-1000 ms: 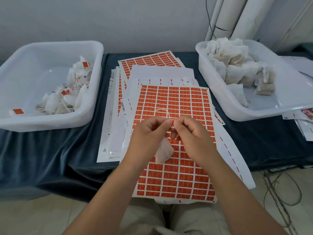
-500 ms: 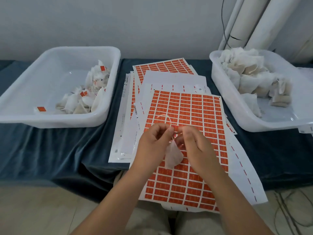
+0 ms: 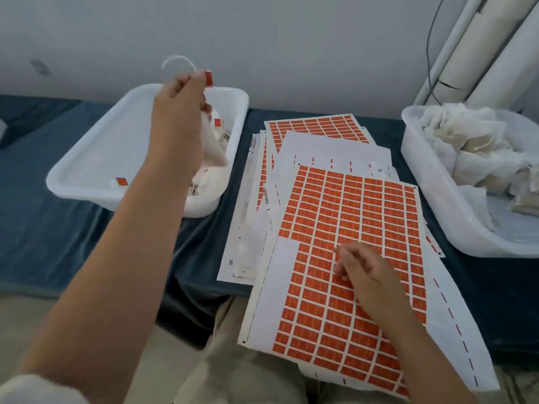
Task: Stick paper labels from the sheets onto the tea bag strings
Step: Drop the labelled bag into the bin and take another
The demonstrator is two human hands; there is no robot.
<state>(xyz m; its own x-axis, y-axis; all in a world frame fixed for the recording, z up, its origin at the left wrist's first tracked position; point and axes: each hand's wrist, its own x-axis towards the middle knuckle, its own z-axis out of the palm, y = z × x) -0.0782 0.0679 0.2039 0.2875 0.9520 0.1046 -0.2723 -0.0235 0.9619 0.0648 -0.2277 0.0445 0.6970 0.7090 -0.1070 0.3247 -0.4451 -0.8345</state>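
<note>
My left hand (image 3: pixel 180 103) is raised over the left white bin (image 3: pixel 96 158) and grips a white tea bag (image 3: pixel 214 147) that hangs below it. The bag's string (image 3: pixel 178 61) loops above my fingers, with an orange label (image 3: pixel 208 78) stuck on its end. My right hand (image 3: pixel 360 265) rests with loosely curled fingers on the top sheet of orange labels (image 3: pixel 350 228), holding nothing that I can see. The left bin holds several labelled tea bags (image 3: pixel 215 123). The right white bin (image 3: pixel 472 225) is piled with unlabelled tea bags (image 3: pixel 466 147).
Several more label sheets (image 3: pixel 315 128) and stripped backing sheets (image 3: pixel 250 228) lie fanned under the top sheet on the dark blue cloth (image 3: pixel 43 228). White rolled tubes (image 3: pixel 478 42) and a cable lean against the wall at the back right. The top sheet overhangs the table edge above my lap.
My hands have parted. The left hand has carried the tea bag with its fresh label up and left over the left bin. The right hand has dropped onto the label sheet.
</note>
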